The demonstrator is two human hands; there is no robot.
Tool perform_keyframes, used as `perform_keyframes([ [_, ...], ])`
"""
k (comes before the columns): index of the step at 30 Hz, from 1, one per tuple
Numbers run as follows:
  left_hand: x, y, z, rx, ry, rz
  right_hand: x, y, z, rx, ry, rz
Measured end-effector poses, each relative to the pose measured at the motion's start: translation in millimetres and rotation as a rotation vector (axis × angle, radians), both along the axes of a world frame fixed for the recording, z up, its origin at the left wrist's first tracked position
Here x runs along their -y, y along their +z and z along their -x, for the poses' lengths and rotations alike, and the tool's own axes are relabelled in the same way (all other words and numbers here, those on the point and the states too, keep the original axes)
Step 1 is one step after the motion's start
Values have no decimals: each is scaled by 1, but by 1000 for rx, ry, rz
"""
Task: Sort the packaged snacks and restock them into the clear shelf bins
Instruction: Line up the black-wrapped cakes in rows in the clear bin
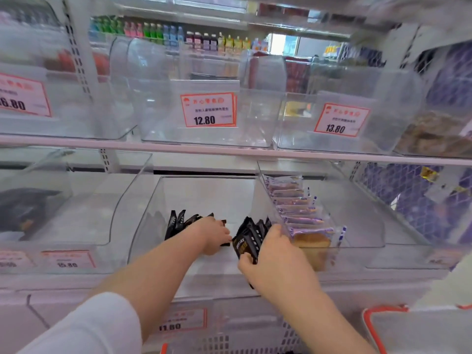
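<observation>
My left hand point(214, 235): rests on black packets point(178, 222) in clear bin point(204, 185)
My right hand point(274, 259): grips black snack packs point(249, 237)

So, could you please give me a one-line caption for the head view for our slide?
Both hands restock black snack packs in a clear bin: left hand steadies a row, right hand holds a bunch.

I see a white two-tier shelf unit point(178, 149) carrying clear plastic bins. On the lower shelf, the middle bin point(143, 226) holds two upright rows of black snack packets point(178, 222), and the bin to its right point(357, 213) holds a row of purple-trimmed cake slices point(298, 210). On the upper shelf, one bin point(158, 111) carries a 12.80 price tag point(208, 109), its neighbour point(293, 123) a 13.80 price tag point(341, 120).
</observation>
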State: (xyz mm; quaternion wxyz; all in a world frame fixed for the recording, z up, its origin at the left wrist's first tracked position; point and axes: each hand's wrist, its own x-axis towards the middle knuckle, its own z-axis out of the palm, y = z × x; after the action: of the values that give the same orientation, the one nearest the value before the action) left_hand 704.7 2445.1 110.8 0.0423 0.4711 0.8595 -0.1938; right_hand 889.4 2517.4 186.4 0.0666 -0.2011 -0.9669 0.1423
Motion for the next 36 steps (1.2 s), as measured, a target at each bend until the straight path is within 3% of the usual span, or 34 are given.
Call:
perform_keyframes([
  [3,14,4,8,-71,40,22,3,-7,29,96,0,-61],
  [6,35,7,8,-93,110,-6,2,-17,72,183,-73,26],
  [9,44,9,4,7,209,-66,-2,-37,114,256,-128,53],
  [15,48,20,5,230,391,-218,9,-70,159,373,21,29],
  [17,47,17,4,269,433,-246,5,-72,166,351,61,158],
  [21,41,10,4,184,486,-344,-7,-61,162,302,13,890],
  [23,37,7,8,144,496,-379,-11,-57,158,282,0,1022],
  [25,35,5,12,93,485,-370,-10,-55,155,277,9,939],
  [30,29,1,15,3,472,-412,-2,-67,154,306,189,275],
  [36,36,-1,17,76,516,-401,-4,-82,156,196,336,-108],
])
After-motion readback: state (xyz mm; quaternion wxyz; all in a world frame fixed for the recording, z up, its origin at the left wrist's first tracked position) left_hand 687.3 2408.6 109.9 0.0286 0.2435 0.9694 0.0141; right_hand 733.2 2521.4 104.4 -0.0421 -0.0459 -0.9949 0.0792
